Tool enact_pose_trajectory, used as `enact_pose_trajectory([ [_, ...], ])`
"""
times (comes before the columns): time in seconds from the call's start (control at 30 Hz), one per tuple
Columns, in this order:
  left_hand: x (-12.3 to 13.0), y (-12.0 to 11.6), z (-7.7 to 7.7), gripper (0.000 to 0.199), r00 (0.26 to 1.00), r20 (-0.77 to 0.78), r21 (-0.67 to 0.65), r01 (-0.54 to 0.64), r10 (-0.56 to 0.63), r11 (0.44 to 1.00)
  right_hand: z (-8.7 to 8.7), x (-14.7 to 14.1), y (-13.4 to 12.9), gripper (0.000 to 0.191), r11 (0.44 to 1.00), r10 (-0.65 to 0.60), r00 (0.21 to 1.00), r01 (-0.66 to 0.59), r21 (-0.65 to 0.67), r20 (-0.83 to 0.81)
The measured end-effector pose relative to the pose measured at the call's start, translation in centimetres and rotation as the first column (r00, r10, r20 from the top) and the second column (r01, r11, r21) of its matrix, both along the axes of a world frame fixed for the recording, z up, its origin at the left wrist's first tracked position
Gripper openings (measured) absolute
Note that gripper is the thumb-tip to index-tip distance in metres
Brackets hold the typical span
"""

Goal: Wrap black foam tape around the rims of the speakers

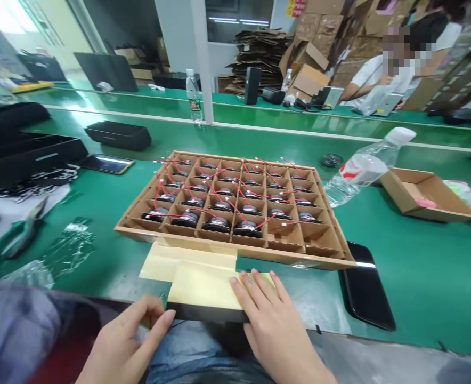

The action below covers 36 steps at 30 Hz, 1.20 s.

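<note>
At lower centre, the right hand (270, 319) lies flat, unclenched, on the yellow sheet (203, 285); whether the left hand (129, 338) pinches, one cannot tell. Uneven pulling could crease the paper.

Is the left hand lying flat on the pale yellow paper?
No, the left hand is curled at one end of the long black strip, while the right hand lies on the paper.

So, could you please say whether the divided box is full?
The box isn't full: most compartments hold speakers; two at front right show cardboard.
</note>
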<state>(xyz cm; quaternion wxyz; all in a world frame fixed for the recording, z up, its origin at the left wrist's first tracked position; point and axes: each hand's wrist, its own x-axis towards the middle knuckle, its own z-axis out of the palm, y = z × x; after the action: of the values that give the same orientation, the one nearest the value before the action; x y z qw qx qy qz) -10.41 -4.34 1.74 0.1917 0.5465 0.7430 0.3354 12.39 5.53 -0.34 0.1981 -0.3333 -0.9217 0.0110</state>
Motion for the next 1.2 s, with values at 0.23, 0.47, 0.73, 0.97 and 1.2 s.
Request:
enact_pose_trajectory([
  [0.23,3.4,-0.3,-1.2,0.059,0.667,-0.687,-0.285,0.119,-0.289,0.951,0.7,-3.6,1.5,0.088,0.992,0.092,0.983,-0.078,-0.095,0.157],
  [0.47,4.9,0.5,-0.7,0.058,0.752,-0.532,-0.576,0.016,-0.390,0.817,2.6,-4.8,4.4,0.047,0.957,-0.030,0.995,0.057,0.285,-0.099],
  [0.73,3.8,0.5,-0.3,0.055,0.785,-0.481,-0.582,0.046,-0.390,0.812,2.3,-5.5,7.3,0.014,0.967,0.079,0.988,-0.045,0.249,-0.129],
  [0.97,2.6,1.5,0.6,0.050,0.801,-0.466,-0.588,0.037,-0.376,0.808,2.0,-5.7,6.9,0.019,0.984,0.093,0.956,-0.044,0.175,-0.279],
  [1.2,2.4,1.7,-0.1,0.050,0.779,-0.517,-0.553,0.013,-0.355,0.833,2.9,-5.8,7.3,0.019,0.985,0.100,0.941,-0.046,0.169,-0.324],
])
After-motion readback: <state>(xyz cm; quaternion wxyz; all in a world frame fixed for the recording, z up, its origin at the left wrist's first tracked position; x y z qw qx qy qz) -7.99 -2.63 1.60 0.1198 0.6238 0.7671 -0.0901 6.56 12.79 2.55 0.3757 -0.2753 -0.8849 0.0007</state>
